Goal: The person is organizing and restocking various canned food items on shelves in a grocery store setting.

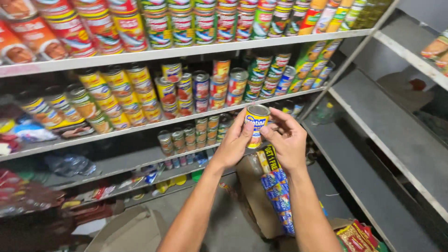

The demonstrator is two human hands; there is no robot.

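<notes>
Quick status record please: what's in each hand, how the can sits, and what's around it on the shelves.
left hand: grips the yellow can from its left side
right hand: fingers on the can's right side
can pose: upright, held in front of the shelves
shelves: rows of stacked cans
below: cardboard box, strip of blue sachets

Both forearms are bare to the elbow, no sleeves, and the left hand (pixel 232 145) and right hand (pixel 288 140) wear nothing.
</notes>
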